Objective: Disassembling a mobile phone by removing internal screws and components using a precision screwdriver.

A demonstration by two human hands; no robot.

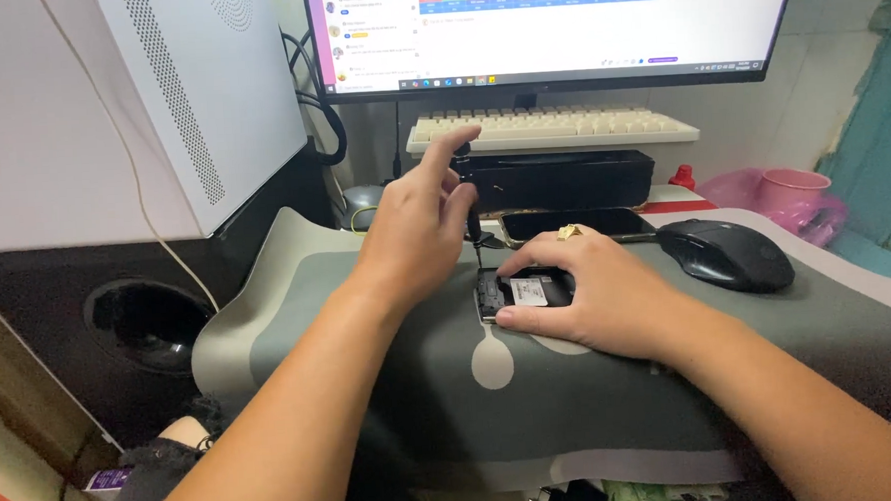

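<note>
Small black device [523, 291], back open with white label, pinned by right hand [592, 289]; left hand [419, 222] grips thin black tool [469, 194].

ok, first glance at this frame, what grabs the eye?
Two bare forearms meet at mid-frame over a grey desk mat: the right hand pins a small black device flat, while the left hand holds a thin black tool upright just above it. Behind, a bright monitor stands over a cream keyboard, and a black mouse lies to the right.
</note>
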